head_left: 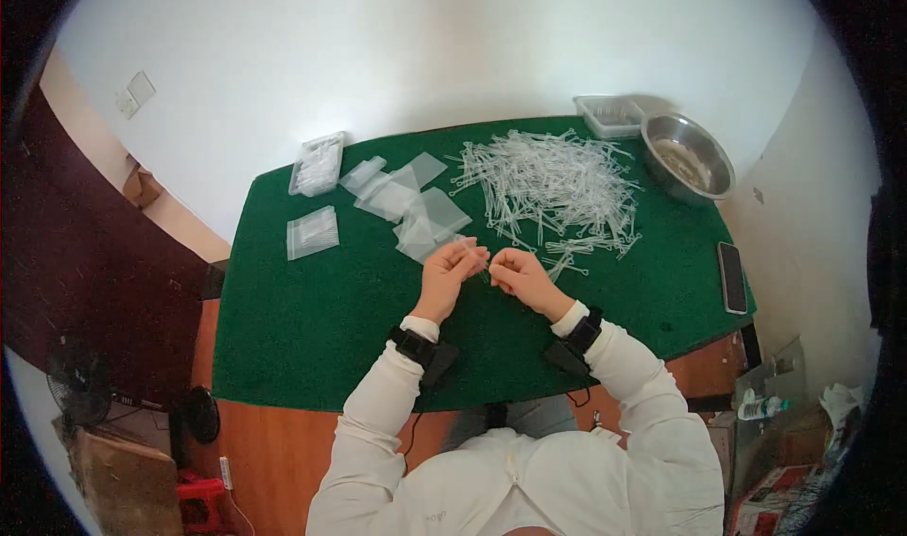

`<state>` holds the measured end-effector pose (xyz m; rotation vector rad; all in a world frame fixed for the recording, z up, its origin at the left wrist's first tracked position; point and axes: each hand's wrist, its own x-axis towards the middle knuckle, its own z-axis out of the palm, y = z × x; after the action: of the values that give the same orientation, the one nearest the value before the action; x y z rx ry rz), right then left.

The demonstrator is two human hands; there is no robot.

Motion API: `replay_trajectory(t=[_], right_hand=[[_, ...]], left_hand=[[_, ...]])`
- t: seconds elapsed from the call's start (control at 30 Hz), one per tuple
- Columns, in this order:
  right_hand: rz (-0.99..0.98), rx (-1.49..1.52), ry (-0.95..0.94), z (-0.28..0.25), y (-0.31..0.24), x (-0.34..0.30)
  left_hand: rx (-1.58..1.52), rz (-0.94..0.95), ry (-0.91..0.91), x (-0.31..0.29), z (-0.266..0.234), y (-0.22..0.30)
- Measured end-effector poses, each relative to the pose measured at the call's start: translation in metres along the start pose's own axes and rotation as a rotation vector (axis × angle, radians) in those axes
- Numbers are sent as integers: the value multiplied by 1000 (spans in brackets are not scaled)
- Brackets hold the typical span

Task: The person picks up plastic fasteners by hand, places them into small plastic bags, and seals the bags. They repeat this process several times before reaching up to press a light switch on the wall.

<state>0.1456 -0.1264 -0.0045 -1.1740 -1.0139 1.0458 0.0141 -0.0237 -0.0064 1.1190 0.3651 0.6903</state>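
My left hand (448, 279) is over the middle of the green table, its fingers bent together around a few thin clear plastic sticks that show faintly at the fingertips. Close beside it, my right hand (525, 279) is closed with thumb and fingertips pressed together; what it pinches, if anything, is too small to make out. Just beyond both hands lies a large heap of clear plastic sticks with small ring ends (557, 187). Several flat clear zip bags (436, 217) are spread out beyond my left hand, partly overlapping.
A filled bag of sticks (313, 233) lies at the left, near a clear tray (317, 165) holding white-looking packs. At the back right stand a clear plastic container (609, 117) and a steel bowl (688, 156). A phone (731, 277) rests by the right edge of the green-covered table (312, 347).
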Motion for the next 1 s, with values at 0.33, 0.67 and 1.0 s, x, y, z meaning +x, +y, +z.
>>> replay_trajectory(t=[0.33,0.67,1.0], right_hand=[[34,-31,61,-2,3,0],[70,-158,32,-2,2,-1],[61,-23,-18,0,3,-2]], left_hand=[[-136,-24,-78,-1,2,2],[-89,9,-62,-1,-2,-1],[-69,23,-49,-2,-2,0]])
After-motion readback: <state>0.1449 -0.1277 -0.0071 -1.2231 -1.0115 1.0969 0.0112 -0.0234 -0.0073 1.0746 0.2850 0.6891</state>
